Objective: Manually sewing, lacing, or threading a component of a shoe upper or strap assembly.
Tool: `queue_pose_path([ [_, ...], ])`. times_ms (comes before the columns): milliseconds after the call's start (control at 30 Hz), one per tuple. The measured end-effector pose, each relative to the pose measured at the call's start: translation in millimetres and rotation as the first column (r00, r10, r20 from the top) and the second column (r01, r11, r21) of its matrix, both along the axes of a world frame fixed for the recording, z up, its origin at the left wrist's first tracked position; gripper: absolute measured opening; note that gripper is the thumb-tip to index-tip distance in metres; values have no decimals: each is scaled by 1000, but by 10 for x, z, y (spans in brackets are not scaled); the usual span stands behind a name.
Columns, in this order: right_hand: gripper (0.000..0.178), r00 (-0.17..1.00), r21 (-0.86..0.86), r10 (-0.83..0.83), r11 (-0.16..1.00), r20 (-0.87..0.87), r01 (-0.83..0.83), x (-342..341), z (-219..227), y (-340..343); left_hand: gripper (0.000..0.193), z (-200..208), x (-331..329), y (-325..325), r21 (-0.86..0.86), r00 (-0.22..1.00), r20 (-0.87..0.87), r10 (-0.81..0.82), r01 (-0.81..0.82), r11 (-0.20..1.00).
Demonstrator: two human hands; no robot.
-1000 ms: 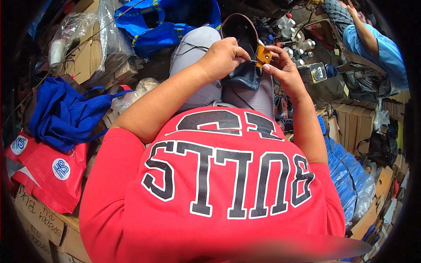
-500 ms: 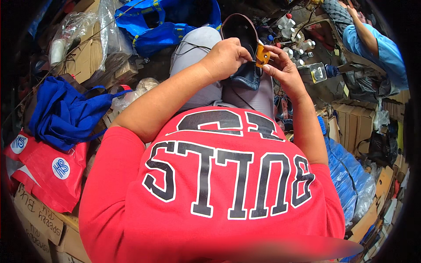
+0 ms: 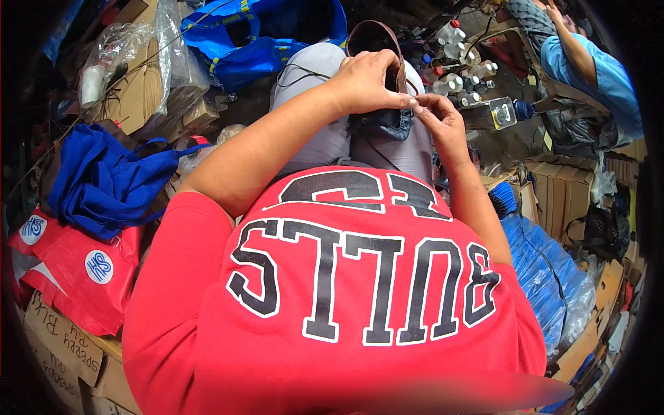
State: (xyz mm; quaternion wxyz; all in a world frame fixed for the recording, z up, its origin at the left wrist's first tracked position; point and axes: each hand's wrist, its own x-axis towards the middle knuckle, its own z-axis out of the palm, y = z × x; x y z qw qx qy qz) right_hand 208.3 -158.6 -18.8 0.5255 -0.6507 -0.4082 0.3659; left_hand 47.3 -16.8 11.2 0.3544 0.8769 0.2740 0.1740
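Observation:
A dark shoe (image 3: 393,126) with a brown edge (image 3: 377,26) rests between my knees, its middle largely covered by my hands. My left hand (image 3: 368,81) lies across its opening, fingers curled over the right-hand edge and thumb stretched toward my other hand. At that same edge, my right hand (image 3: 444,124) has thumb and forefinger pinched together, the tips meeting my left thumb. Whatever is in that pinch is too small to make out. A thin black cord (image 3: 304,70) trails over my left knee.
Several bottles (image 3: 453,52) stand beyond my right knee, with a clear square bottle (image 3: 499,113) closer. A blue bag (image 3: 232,41) sits ahead. Blue cloth (image 3: 104,180) lies left; blue plastic wrap (image 3: 539,277) and cardboard (image 3: 560,187) are right. Another person's blue sleeve (image 3: 588,83) shows far right.
The orange tool that was in my right hand is out of sight. My left hand has come right and over the shoe's edge, and the fingertips of both hands now meet.

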Motion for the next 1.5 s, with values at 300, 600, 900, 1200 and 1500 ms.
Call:
queue_pose_path([
  [300,15,996,32,84,996,-30,-83,-144,104,161,33,-149,-9,13,-191,1000,14,9,-6,982],
  [600,13,965,239,-258,942,57,237,132,182,330,32,-131,34,91,-152,996,-12,-83,80,985],
  [900,11,959,15,282,959,39,-283,-262,470,19,27,-27,-31,215,-147,947,-185,-263,237,960],
  [1200,16,588,-506,208,763,782,402,1730,-158,-1889,26,-28,-80,178,42,944,-209,-257,271,962],
  [1500,22,856,-118,147,988,496,-101,162,435,-189,26,-63,-79,242,-236,941,-103,-323,293,927],
])
